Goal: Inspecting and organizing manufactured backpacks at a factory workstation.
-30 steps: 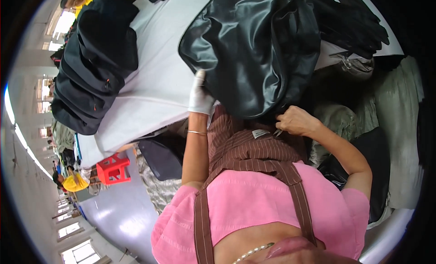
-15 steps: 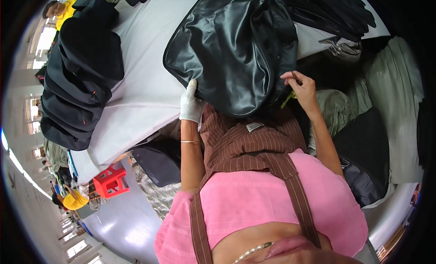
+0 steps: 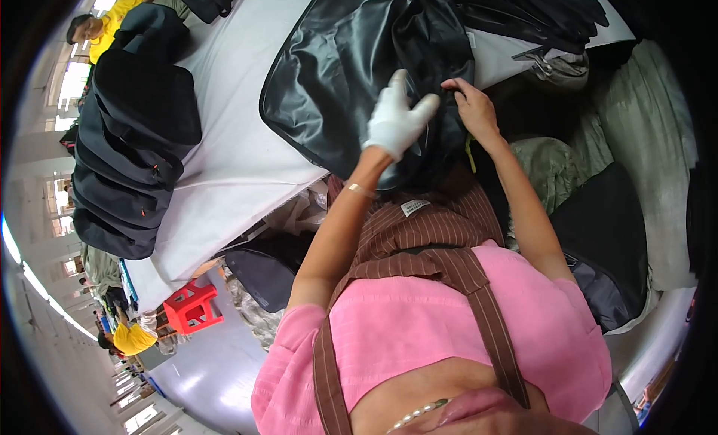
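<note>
A glossy black bag-like piece, its shiny side up, lies over the near edge of the white-covered table and hangs toward my lap. My left hand, in a white glove, is above its middle with thumb and fingers apart, holding nothing. At the right edge of the piece my bare right hand is closed in a pinch. Something small and dark is at its fingertips, too small to name. Below that hand hangs a narrow yellow-green strip; where it is fastened is hidden.
Black padded bags are stacked on the white table cover at left. More black pieces lie at the far right, beside a grey cloth bundle. A red stool stands lower left. Grey-green cloth hangs at right.
My left hand has let go of the piece's lower left edge and moved up and right over its middle. My right hand has moved up and slightly left along the right edge.
</note>
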A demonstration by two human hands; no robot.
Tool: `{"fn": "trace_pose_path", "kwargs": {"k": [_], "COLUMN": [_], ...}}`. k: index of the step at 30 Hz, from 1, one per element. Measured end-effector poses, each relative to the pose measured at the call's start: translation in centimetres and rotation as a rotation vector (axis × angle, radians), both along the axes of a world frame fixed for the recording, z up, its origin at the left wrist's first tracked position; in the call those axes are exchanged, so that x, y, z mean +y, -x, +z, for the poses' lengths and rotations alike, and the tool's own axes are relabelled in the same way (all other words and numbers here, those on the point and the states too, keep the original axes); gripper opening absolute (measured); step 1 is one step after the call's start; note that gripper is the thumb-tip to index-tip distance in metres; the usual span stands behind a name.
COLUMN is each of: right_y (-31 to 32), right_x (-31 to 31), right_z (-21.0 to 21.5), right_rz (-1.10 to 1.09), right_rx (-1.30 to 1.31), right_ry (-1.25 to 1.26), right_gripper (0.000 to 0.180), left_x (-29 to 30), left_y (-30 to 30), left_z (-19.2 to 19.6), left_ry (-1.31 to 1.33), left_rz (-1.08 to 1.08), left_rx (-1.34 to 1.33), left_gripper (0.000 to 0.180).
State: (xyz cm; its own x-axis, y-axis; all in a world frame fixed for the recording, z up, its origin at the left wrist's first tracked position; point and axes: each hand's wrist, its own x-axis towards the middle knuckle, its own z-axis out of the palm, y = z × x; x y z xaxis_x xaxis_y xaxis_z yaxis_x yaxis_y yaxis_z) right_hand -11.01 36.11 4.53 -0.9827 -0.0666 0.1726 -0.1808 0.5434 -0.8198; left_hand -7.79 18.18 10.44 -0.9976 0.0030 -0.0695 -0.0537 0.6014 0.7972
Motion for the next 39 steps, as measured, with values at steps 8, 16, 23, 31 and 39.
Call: {"fn": "trace_pose_path", "kwargs": {"k": [8, 16, 23, 31, 39], "right_y": [2.1, 0.8, 0.0, 0.0, -3.1], "right_x": [-0.5, -0.9, -1.2, -1.3, -4.5], "right_z": [-0.6, 0.5, -0.7, -1.0, 0.9], "right_rz": [0.084, 0.118, 0.099, 0.182, 0.415], "right_rx": [0.038, -0.164, -0.057, -0.045, -0.392], "right_ry": [-0.229, -0.214, -0.208, -0.216, 0.196], "right_gripper": [0.027, 0.031, 0.034, 0.042, 0.051], "left_x": [0.5, -3.3, -4.9, -3.8, -5.9], "left_y": [2.6, 3.7, 3.4, 3.2, 2.7], "left_z": [-3.7, -6.2, -7.7, -6.6, -6.5], "left_ry": [-0.054, -0.912, -0.376, -0.813, -0.974], "left_rz": [0.073, 0.210, -0.046, 0.188, 0.204], "left_rx": [0.022, -0.174, 0.172, 0.195, 0.159], "left_gripper": [0.085, 0.064, 0.049, 0.054, 0.055]}}
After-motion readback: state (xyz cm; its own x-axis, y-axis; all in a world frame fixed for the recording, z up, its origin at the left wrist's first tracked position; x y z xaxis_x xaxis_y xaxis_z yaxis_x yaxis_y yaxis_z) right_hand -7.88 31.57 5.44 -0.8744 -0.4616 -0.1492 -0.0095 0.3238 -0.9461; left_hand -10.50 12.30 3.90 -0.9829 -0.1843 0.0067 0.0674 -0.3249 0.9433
